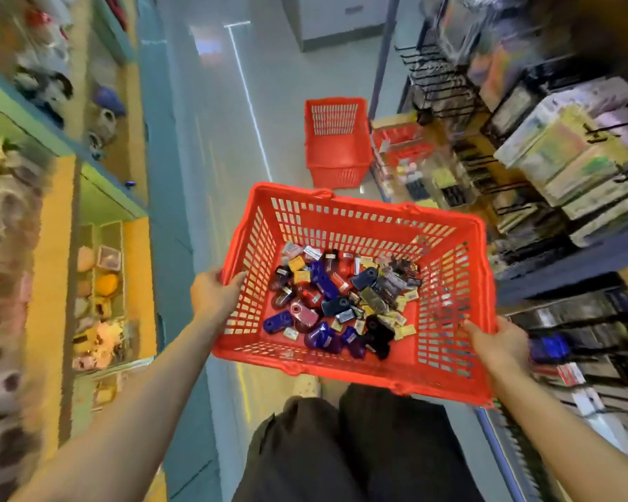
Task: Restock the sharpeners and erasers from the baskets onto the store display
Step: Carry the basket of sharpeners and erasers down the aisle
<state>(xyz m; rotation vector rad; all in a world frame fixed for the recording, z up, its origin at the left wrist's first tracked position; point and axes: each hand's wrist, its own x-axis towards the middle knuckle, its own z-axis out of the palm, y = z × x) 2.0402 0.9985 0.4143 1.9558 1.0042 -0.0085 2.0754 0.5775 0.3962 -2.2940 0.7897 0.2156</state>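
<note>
You hold a red slotted plastic basket point(446, 360) in the lower middle of the frame, tilted slightly, one short side gripped at each edge. On its floor lies a loose heap of small plastic sharpeners point(327, 284) in dark blue, purple, red, pink and black, mixed with small wrapped erasers point(403, 329) in yellow and white, lying at all angles. Above it in the frame, near the centre, a second red slotted plastic basket point(336, 146) stands upright; its contents cannot be made out.
</note>
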